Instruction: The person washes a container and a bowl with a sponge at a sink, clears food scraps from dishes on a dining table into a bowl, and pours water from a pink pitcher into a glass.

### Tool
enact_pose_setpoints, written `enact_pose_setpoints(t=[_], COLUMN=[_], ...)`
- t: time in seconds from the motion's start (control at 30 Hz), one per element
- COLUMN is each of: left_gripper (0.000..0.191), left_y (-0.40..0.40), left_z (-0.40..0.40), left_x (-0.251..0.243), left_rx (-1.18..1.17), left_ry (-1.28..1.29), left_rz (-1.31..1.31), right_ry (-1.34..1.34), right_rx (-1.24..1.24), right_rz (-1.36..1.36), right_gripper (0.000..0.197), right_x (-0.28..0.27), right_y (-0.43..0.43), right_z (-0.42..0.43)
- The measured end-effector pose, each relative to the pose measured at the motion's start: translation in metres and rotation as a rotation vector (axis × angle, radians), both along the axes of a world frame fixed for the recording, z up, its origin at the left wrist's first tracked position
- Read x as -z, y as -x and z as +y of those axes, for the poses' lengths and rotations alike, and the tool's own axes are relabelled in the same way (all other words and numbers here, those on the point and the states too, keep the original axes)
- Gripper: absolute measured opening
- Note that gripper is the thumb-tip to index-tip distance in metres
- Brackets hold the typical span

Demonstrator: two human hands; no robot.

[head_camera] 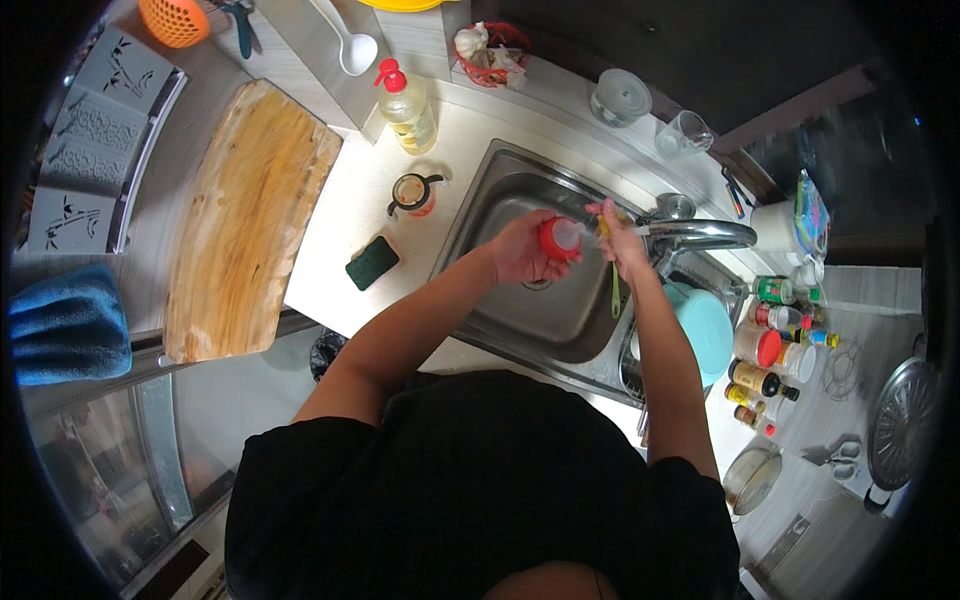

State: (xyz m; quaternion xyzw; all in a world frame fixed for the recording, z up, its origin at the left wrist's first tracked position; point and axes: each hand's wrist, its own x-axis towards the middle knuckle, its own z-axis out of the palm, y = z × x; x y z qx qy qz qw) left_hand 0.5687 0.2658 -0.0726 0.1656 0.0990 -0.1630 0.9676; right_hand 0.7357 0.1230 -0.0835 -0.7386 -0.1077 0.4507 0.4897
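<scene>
Over the stainless steel sink (510,202), my left hand (529,251) holds a round red lid (561,238) with a pale inside. My right hand (621,236) is just to its right, near the faucet's mouth, and grips a brush with a green handle (616,292) pointing down; its yellowish head is partly hidden by the fingers. The chrome faucet (705,231) arches in from the right. A glass jar with a black handle or clasp (412,193) and a dark green scouring sponge (373,263) lie on the white counter left of the sink.
A dish soap bottle (407,112) stands behind the jar. A wooden cutting board (240,225) is at the left. Right of the sink are a turquoise basin (703,330) and several seasoning bottles (757,377). Glass vessels (621,97) and a red garlic basket (491,60) line the back ledge.
</scene>
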Motion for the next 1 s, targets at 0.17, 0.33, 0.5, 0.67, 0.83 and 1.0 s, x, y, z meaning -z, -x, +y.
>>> enact_pose_setpoints(t=[0.17,0.33,0.5,0.67,0.83,1.0], left_gripper=[0.047,0.045,0.043,0.044,0.045,0.045], left_y=[0.014,0.028,0.065,0.086,0.115,0.114], left_z=[0.001,-0.002,0.001,-0.013,-0.005,-0.006], left_x=[0.005,0.030,0.046,0.059,0.082,0.079], left_rx=[-0.066,-0.050,-0.078,-0.110,-0.128,-0.159], left_ry=[0.131,0.067,0.032,-0.018,-0.055,-0.092], left_rz=[0.013,0.103,0.222,0.318,0.302,0.421], right_ry=[-0.117,-0.147,0.022,-0.288,-0.017,-0.138], right_rx=[0.170,0.322,0.259,0.163,-0.051,-0.454], right_rz=[-0.323,-0.058,-0.193,-0.534,-0.995,-0.587], right_gripper=[0.044,0.019,0.028,0.030,0.029,0.035], right_x=[0.079,0.120,0.085,0.094,0.057,0.018], right_y=[-0.004,-0.015,0.012,-0.002,0.050,0.044], right_z=[-0.020,-0.050,-0.025,-0.023,0.003,0.019])
